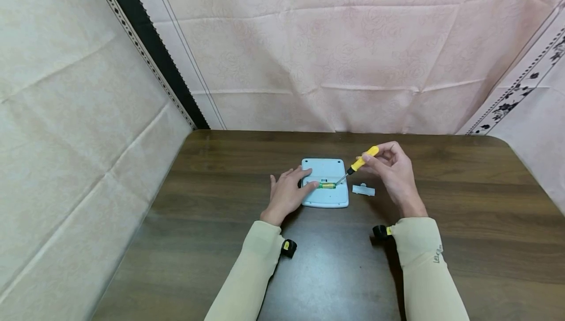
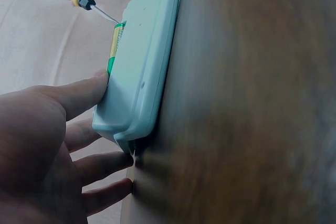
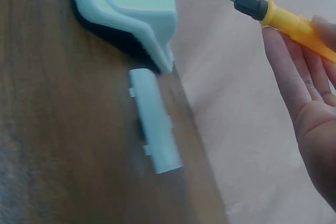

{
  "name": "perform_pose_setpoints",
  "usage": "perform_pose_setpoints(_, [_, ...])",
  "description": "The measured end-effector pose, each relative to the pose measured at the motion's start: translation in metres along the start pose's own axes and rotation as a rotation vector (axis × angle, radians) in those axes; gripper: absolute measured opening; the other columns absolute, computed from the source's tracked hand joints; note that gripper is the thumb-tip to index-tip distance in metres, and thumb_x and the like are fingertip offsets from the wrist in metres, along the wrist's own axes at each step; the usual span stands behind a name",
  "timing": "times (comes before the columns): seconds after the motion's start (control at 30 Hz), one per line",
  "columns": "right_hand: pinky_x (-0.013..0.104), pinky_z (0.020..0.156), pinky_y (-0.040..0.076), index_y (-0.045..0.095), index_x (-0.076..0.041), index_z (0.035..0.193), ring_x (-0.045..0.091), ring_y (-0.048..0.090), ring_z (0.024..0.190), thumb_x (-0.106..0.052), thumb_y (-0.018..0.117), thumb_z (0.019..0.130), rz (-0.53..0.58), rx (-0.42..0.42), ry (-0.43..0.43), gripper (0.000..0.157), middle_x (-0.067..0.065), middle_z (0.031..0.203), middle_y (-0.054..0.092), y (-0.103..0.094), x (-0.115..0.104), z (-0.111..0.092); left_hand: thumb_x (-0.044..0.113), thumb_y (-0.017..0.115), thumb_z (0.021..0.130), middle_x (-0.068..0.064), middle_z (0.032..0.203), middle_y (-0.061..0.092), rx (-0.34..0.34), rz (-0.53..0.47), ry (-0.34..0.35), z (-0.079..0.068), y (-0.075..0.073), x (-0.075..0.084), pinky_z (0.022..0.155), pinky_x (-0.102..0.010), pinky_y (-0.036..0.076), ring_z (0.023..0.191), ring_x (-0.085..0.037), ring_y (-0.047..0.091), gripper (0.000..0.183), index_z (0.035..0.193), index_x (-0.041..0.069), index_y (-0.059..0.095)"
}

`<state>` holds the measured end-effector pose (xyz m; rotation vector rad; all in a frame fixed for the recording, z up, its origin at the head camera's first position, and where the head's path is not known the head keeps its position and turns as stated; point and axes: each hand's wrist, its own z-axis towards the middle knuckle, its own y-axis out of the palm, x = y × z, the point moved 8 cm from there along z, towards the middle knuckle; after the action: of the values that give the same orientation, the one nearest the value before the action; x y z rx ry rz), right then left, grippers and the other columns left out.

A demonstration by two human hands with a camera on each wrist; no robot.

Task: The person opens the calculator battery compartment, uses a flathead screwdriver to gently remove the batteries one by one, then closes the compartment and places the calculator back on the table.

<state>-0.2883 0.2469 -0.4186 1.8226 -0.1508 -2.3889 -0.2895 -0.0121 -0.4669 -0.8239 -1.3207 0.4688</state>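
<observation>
With the screwdriver (image 1: 364,160) pinched in the right hand (image 1: 396,173), the battery (image 1: 327,185) is best levered gently at 3 o'clock, steadied at 9 by the spread, ungripping left hand (image 1: 286,193).

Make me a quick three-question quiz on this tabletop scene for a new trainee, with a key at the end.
1. Which hand holds the yellow screwdriver? A) left B) right C) neither
2. True or false: the battery lies on bare wood, well away from the light-blue device.
3. Fill in the blank: seen from the head camera, the small light-blue cover lies on the table to the ____ of the device.

Key:
1. B, the right hand.
2. False; it is at the device, with the screwdriver's tip by one end.
3. right
</observation>
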Motion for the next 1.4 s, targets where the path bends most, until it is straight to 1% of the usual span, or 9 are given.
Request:
perform_pose_setpoints(0.1, [0.033, 0.085, 0.061, 0.053, 0.002, 0.119, 0.019, 0.077, 0.097, 0.0, 0.075, 0.098, -0.12, -0.017, -0.026, 0.03, 0.018, 0.112, 0.071, 0.009, -0.012, -0.001, 0.046, 0.064, 0.107, -0.01, 0.164, 0.045, -0.005, -0.001, -0.001, 0.0, 0.0, 0.0, 0.121, -0.074, 0.002, 0.155, -0.035, 0.034, 0.053, 0.153, 0.022, 0.061])
perform_pose_setpoints(0.4, [0.018, 0.089, 0.056, 0.057, -0.002, 0.12, 0.02, 0.072, 0.099, -0.008, 0.081, 0.097, -0.622, -0.073, -0.106, 0.034, 0.01, 0.109, 0.072, 0.044, -0.042, -0.006, 0.047, 0.064, 0.106, -0.009, 0.164, 0.045, -0.006, 0.005, -0.013, 0.001, 0.0, 0.0, 0.122, -0.073, 0.003, 0.155, -0.034, 0.035, 0.053, 0.153, 0.023, 0.061])
perform_pose_setpoints(0.5, [0.023, 0.084, 0.059, 0.057, -0.002, 0.117, 0.022, 0.072, 0.094, -0.003, 0.081, 0.094, -0.734, -0.113, -0.167, 0.033, 0.009, 0.106, 0.072, 0.061, -0.049, -0.008, 0.048, 0.064, 0.106, -0.008, 0.165, 0.045, -0.008, 0.009, -0.021, 0.001, 0.001, -0.001, 0.122, -0.073, 0.003, 0.155, -0.033, 0.034, 0.053, 0.153, 0.023, 0.061])
perform_pose_setpoints(0.63, [0.041, 0.082, 0.063, 0.057, -0.001, 0.115, 0.027, 0.072, 0.092, 0.002, 0.081, 0.093, -0.812, -0.154, -0.224, 0.033, 0.012, 0.104, 0.068, 0.079, -0.055, -0.01, 0.049, 0.064, 0.106, -0.007, 0.164, 0.045, -0.008, 0.015, -0.026, 0.002, 0.001, -0.002, 0.122, -0.073, 0.003, 0.155, -0.033, 0.035, 0.053, 0.153, 0.024, 0.061])
perform_pose_setpoints(0.73, [0.049, 0.083, 0.063, 0.057, 0.001, 0.115, 0.03, 0.072, 0.093, 0.004, 0.081, 0.091, -0.833, -0.164, -0.236, 0.034, 0.015, 0.106, 0.066, 0.086, -0.055, -0.01, 0.049, 0.064, 0.106, -0.008, 0.164, 0.046, -0.002, 0.014, -0.021, 0.002, 0.0, -0.001, 0.122, -0.073, 0.003, 0.154, -0.033, 0.036, 0.053, 0.153, 0.023, 0.061])
perform_pose_setpoints(0.83, [0.05, 0.083, 0.063, 0.057, 0.002, 0.115, 0.03, 0.071, 0.093, 0.005, 0.082, 0.09, -0.839, -0.162, -0.239, 0.036, 0.015, 0.106, 0.066, 0.088, -0.055, -0.009, 0.048, 0.064, 0.106, -0.008, 0.164, 0.046, 0.002, 0.01, -0.019, 0.002, 0.0, -0.001, 0.121, -0.074, 0.003, 0.154, -0.034, 0.036, 0.053, 0.152, 0.022, 0.062])
perform_pose_setpoints(1.0, [0.037, 0.083, 0.062, 0.057, 0.0, 0.117, 0.028, 0.072, 0.091, 0.001, 0.081, 0.093, -0.811, -0.124, -0.203, 0.034, 0.013, 0.105, 0.068, 0.08, -0.053, -0.009, 0.048, 0.064, 0.106, -0.008, 0.164, 0.046, 0.006, 0.01, -0.019, 0.002, 0.0, -0.001, 0.122, -0.073, 0.004, 0.154, -0.034, 0.036, 0.053, 0.152, 0.022, 0.062])
perform_pose_setpoints(1.17, [0.021, 0.079, 0.06, 0.055, 0.001, 0.119, 0.03, 0.073, 0.092, -0.004, 0.079, 0.096, -0.67, -0.062, -0.109, 0.033, 0.014, 0.106, 0.068, 0.057, -0.045, -0.006, 0.046, 0.065, 0.106, -0.009, 0.163, 0.047, 0.012, 0.008, -0.009, 0.002, 0.0, -0.001, 0.121, -0.074, 0.005, 0.154, -0.034, 0.037, 0.052, 0.152, 0.021, 0.063])
perform_pose_setpoints(1.4, [0.029, 0.077, 0.063, 0.05, 0.005, 0.124, 0.027, 0.073, 0.091, -0.006, 0.078, 0.098, -0.472, 0.0, -0.023, 0.04, 0.019, 0.11, 0.065, 0.03, -0.031, -0.002, 0.046, 0.066, 0.106, -0.009, 0.163, 0.046, 0.008, 0.003, -0.009, 0.001, 0.0, -0.001, 0.122, -0.073, 0.004, 0.154, -0.033, 0.036, 0.053, 0.152, 0.021, 0.062])
